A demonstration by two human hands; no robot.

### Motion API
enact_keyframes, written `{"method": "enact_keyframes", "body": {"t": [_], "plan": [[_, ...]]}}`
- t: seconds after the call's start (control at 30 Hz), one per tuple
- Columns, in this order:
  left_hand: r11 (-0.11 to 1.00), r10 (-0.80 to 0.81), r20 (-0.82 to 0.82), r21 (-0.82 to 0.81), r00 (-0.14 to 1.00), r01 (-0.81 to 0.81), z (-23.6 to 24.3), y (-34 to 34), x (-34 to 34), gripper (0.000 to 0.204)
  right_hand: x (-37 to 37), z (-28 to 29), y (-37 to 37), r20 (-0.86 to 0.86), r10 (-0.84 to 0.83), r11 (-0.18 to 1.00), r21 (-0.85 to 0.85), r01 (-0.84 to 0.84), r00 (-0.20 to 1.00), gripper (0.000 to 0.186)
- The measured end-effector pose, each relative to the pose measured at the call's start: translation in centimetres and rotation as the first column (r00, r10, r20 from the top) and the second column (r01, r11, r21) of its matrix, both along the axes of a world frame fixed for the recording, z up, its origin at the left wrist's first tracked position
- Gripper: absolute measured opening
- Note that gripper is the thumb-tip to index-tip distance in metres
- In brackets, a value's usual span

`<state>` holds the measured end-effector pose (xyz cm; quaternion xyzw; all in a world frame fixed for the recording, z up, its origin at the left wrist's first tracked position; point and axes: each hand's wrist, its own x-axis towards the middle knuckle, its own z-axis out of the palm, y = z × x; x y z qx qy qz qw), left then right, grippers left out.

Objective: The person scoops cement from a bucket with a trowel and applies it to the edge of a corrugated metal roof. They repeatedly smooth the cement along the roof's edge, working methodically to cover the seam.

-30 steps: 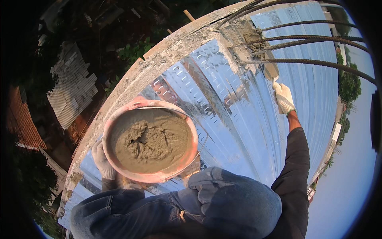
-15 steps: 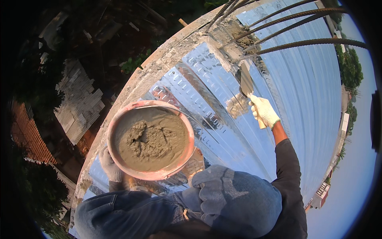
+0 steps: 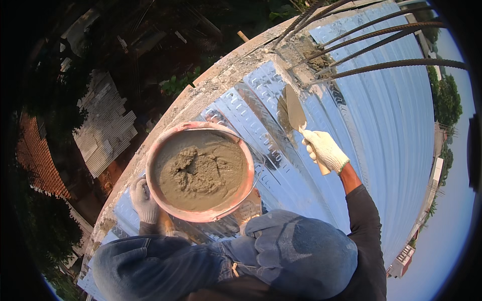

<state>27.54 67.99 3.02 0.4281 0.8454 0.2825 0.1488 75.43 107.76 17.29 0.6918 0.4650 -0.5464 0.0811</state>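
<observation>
My right hand (image 3: 325,150), in a cream knit glove, is closed round the handle of a trowel (image 3: 294,109). Its pointed metal blade is angled up and left, over the shiny metal sheeting (image 3: 321,200). A reddish bucket (image 3: 150,173) stands before my knees, filled almost to the rim with wet grey mortar (image 3: 203,173). Against the bucket's left side, my gloved left hand (image 3: 144,201) grips it with bent fingers; part of the fingers is hidden by the bucket. The bucket's thin wire handle (image 3: 260,175) hangs down on its right side.
Several ribbed steel bars (image 3: 391,67) jut across the far right from a rough concrete patch (image 3: 301,70). A rough concrete edge (image 3: 201,90) curves along the left, with a drop beyond it to lower roofs (image 3: 105,125). My bent knees (image 3: 301,256) fill the near side.
My right hand has drawn the trowel left and slightly nearer, away from the concrete patch. The bucket shows a little further right and up in the view; my left hand stays at its side.
</observation>
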Motion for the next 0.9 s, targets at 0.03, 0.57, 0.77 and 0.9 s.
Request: {"method": "enact_keyframes", "body": {"t": [0.03,0.57,0.77,0.9], "plan": [[1.0,0.006,-0.01,-0.018,1.0,-0.006,0.2,0.1,-0.1,0.025,-0.6,0.9,-0.2,0.0,0.034,0.999,-0.028,-0.034,0.999,0.049],[0.931,0.351,0.007,0.101,0.936,-0.35,5.8,-5.4,3.1,0.022,-18.9,18.9,0.3,0.589,0.793,-0.183,0.478,-0.859,0.159,0.03],[0.824,0.533,0.095,0.171,0.841,-0.541,8.2,-10.4,5.5,0.025,-21.4,14.8,-2.0,0.795,0.537,-0.639,0.165,-0.751,-0.283,0.065],[0.819,0.488,0.324,0.15,0.81,-0.554,8.4,-7.8,4.8,0.027,-20.5,8.1,-1.8,0.636,0.734,-0.595,0.432,-0.678,-0.239,0.064]]}}
